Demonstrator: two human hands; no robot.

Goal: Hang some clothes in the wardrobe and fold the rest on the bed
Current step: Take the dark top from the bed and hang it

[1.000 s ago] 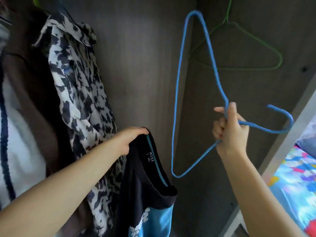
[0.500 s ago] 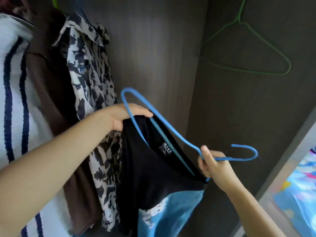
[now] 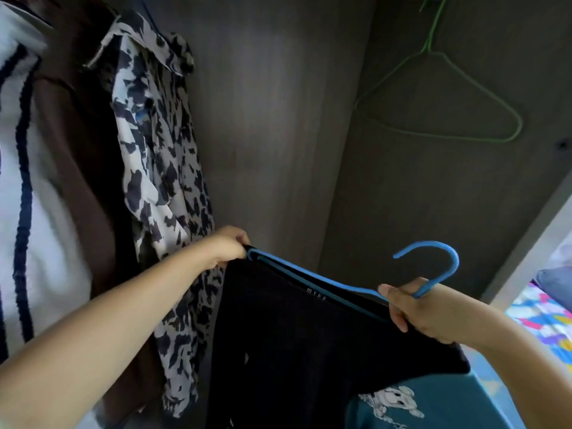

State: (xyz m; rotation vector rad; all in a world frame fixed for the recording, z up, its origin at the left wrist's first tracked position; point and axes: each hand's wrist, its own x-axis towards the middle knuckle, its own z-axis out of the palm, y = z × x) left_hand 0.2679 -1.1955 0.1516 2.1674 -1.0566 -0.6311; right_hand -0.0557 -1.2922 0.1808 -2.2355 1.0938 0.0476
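Half a second ago the blue hanger [image 3: 349, 281] was crossing in front of the black shirt [image 3: 297, 342]; now we are seeing its arm lying along the shirt's neckline, with the rest of it hidden inside the cloth and only the hook curling up at 3 o'clock. Our left hand [image 3: 227, 247] has shifted from a loose hold on the collar to a pinch at the shirt's left shoulder, fingers curled tight on the cloth where the hanger's end is showing. Our right hand [image 3: 418, 314] has risen a little and is gripping the hanger's neck just under the hook, fingers wrapped round it with the neckline caught under them.

The shirt is hanging between our hands at 6 o'clock, in front of the wardrobe [image 3: 278, 119]. Inside the wardrobe, at 10 o'clock, a black-and-white patterned blouse [image 3: 161, 156] is hanging beside a brown garment [image 3: 80, 156] and a white top with navy stripes [image 3: 18, 181]. At 2 o'clock a bare green hanger [image 3: 483, 88] is hanging against the wardrobe's side wall. At 4 o'clock the bed [image 3: 544, 320] with its bright cover is showing.
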